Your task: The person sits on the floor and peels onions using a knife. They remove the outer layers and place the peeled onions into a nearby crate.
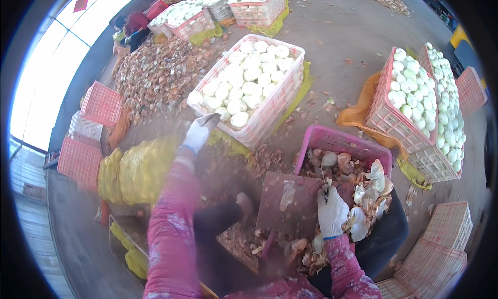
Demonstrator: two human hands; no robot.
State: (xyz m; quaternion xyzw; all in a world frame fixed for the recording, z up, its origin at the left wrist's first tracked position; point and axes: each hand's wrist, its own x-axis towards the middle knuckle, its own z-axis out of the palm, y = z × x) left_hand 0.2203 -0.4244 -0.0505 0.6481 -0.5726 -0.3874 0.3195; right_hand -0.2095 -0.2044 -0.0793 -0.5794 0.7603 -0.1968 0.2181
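Note:
My left hand (201,131), in a white glove with darker fingertips, reaches to the near left corner of a pink and white plastic crate (253,137). Peeled white onions (236,92) fill that crate. Whether anything is in the left fingers cannot be told. Gloved in white too, my right hand (332,209) is closed around a small knife (323,176), its thin blade pointing up and away. It is over the right side of a reddish-brown board (286,201), which lies across a magenta plastic basket (350,143) holding onion skins. More papery skins (360,217) lie beside the right hand.
Yellow mesh sacks (144,170) stand at the left near stacked empty crates (102,103). Crates of peeled onions (408,116) stand at the right, more at the back. A heap of onion skins (155,73) spreads across the floor near another person (136,24). Stacked crates (435,256) are at lower right.

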